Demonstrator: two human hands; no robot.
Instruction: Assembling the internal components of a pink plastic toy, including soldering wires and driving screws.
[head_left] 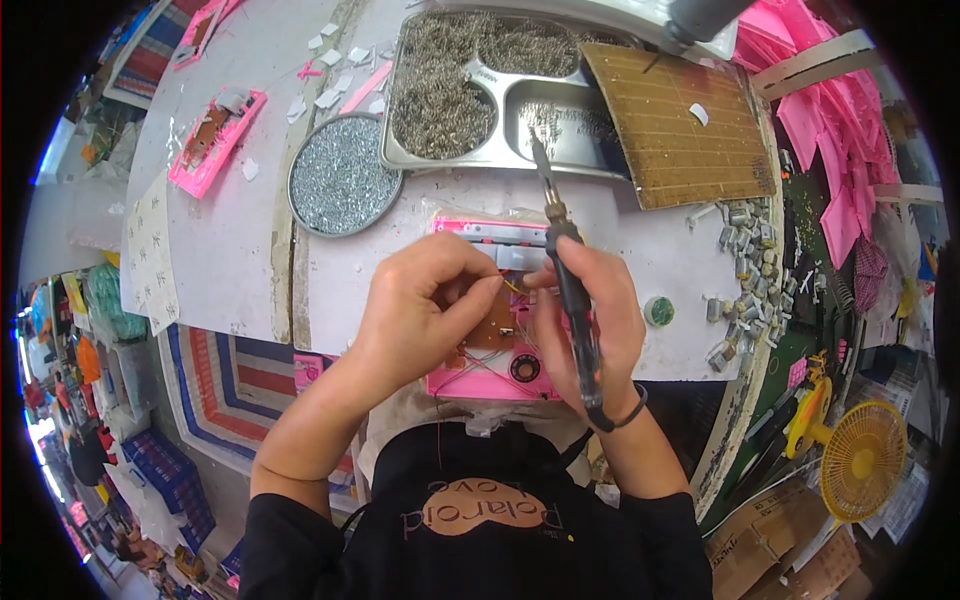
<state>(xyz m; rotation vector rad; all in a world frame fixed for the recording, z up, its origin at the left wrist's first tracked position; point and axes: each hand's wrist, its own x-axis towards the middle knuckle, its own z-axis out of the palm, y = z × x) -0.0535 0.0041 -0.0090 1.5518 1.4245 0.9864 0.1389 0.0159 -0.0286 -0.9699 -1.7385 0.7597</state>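
Observation:
In front of me lies a pink plastic housing [455, 384] with a brown circuit board [487, 337], loose thin wires, and a round black part [524, 368]. Over its left side, my left hand [425, 305] is closed, thumb and forefinger pinching at a thin yellow wire [520, 292]. My right hand [605, 310] grips a soldering iron [572, 285] with a black handle, its metal tip pointing up and away from the board. Its fingertips reach down by the wire, partly hidden. A grey strip [515, 257] runs along the housing's far edge.
Beyond are a metal compartment tray [480, 158] of small metal pieces, a round tin [298, 205] of silvery bits and brown cardboard [680, 130]. Small metal cylinders [745, 255] and a green disc [659, 311] lie right; another pink housing [210, 150] far left. A yellow fan [862, 460] stands lower right.

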